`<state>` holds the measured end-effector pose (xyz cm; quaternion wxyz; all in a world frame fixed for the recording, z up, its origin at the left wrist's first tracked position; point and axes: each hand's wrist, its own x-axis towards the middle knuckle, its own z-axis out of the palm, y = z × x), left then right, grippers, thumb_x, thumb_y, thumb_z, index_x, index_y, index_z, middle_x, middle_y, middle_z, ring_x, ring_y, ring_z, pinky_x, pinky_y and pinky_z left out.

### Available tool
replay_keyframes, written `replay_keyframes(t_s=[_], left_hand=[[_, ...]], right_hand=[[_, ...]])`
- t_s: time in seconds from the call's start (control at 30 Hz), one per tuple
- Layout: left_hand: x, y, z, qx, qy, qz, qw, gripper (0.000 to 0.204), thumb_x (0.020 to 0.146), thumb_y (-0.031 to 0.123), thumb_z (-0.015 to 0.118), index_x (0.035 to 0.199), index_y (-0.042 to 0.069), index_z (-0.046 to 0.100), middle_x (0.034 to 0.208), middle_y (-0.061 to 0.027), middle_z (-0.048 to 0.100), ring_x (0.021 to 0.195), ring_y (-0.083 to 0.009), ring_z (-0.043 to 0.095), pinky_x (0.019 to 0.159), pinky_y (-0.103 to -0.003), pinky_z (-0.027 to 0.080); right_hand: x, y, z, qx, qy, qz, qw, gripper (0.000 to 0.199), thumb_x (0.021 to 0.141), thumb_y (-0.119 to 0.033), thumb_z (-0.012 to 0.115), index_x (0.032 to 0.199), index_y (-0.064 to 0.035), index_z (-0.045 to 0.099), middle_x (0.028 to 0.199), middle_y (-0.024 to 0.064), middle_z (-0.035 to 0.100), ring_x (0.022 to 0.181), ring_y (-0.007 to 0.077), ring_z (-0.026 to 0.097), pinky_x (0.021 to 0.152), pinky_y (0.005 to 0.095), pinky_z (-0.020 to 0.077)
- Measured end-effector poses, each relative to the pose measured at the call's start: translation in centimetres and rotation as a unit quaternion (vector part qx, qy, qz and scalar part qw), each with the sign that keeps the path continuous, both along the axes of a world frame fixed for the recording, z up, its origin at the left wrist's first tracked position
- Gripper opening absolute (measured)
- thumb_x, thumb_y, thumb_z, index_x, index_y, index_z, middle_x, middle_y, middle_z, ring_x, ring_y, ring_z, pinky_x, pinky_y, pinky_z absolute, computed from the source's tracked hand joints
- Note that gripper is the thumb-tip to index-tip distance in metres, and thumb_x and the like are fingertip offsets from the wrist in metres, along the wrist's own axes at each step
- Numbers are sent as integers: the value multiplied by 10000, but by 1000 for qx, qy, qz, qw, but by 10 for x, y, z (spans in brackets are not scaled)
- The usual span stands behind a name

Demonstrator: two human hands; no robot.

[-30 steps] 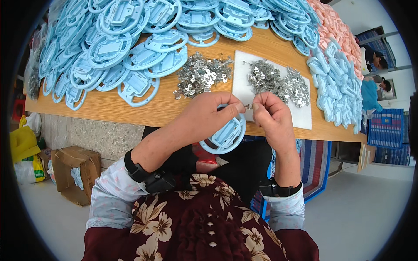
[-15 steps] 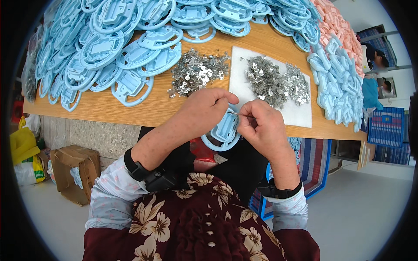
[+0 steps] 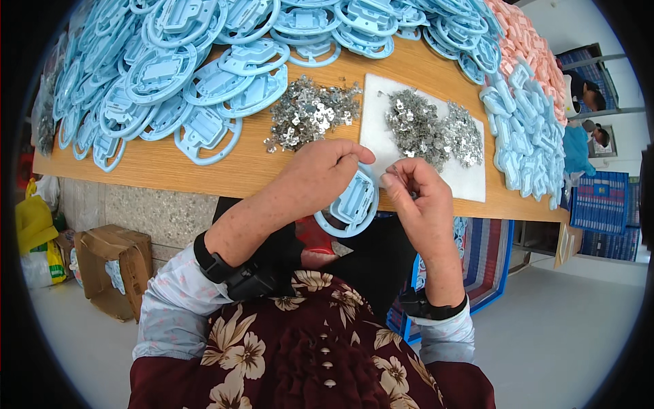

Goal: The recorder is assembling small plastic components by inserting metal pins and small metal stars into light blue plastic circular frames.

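Wooden counter (image 3: 170, 170) running across the upper view, loaded with light-blue plastic ring parts (image 3: 170, 75) heaped toward the far left, more blue pieces (image 3: 524, 143) and a pink stack (image 3: 531, 48) off to the far right. Just beyond the hands, a loose pile of small silver metal clips (image 3: 310, 112) straight on the wood, and beside it a second pile (image 3: 429, 126) spread over a white sheet (image 3: 470, 180). At the near edge of the counter, one blue ring part (image 3: 351, 208) held off the surface, between both hands. Left hand (image 3: 317, 177) curled over the ring's upper rim, fingers closed around it. Right hand (image 3: 422, 201) just beside the ring, thumb and forefinger pinched together on what looks like a single tiny clip, too small to make out clearly. Probably light, stiff moulded plastic: easy to lift, best gripped by the outer rim, leaving the centre block free. Clips likely thin, slippery and sharp-edged, calling for a fingertip pinch. Below the counter, a cardboard box (image 3: 112, 262) and a yellow bag (image 3: 30, 225) on the floor to the left, blue crates (image 3: 603, 211) far right.
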<state>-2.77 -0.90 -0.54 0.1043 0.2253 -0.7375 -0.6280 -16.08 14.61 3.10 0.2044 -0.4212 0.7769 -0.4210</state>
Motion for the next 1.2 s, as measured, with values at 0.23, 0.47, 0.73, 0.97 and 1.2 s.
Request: replay_keyframes(t_s=[0.23,0.47,0.73,0.97,1.2], left_hand=[[-1,2,-6,-16,22,10,1000,296,984,137,493,1125,-31,693,968,-107,730,891,-158,680,816,-300,532],[4,0,2,109,41,3,993,314,1007,144,476,1208,-19,653,995,-46,699,907,-100,644,823,-275,525],[23,6,21,5,80,-63,995,340,966,123,506,1261,-9,612,1084,-98,682,968,-164,652,850,-312,517],[30,12,26,-108,49,-84,989,406,912,122,497,1289,-11,564,1131,-159,650,1022,-261,645,878,-352,502],[37,10,6,633,116,-66,762,328,1054,230,400,1216,-8,557,924,-33,560,752,-118,519,583,-256,434]], right_hand=[[19,-10,-7,-32,-5,17,999,115,891,-78,725,951,-4,661,792,83,633,676,134,591,637,290,495],[11,6,-14,-42,-179,-60,981,234,986,-185,653,1115,7,619,816,-5,614,693,79,546,633,227,474],[10,18,-1,0,-384,-36,923,243,1004,-180,619,1187,-22,630,799,-38,622,558,4,459,475,148,323],[22,20,19,-36,-385,-15,922,221,1023,-194,587,1173,-33,613,810,-37,588,622,12,467,519,161,345],[33,24,-9,-78,-189,-3,979,139,1065,-196,497,1040,-66,541,779,12,549,683,72,506,633,234,432]])
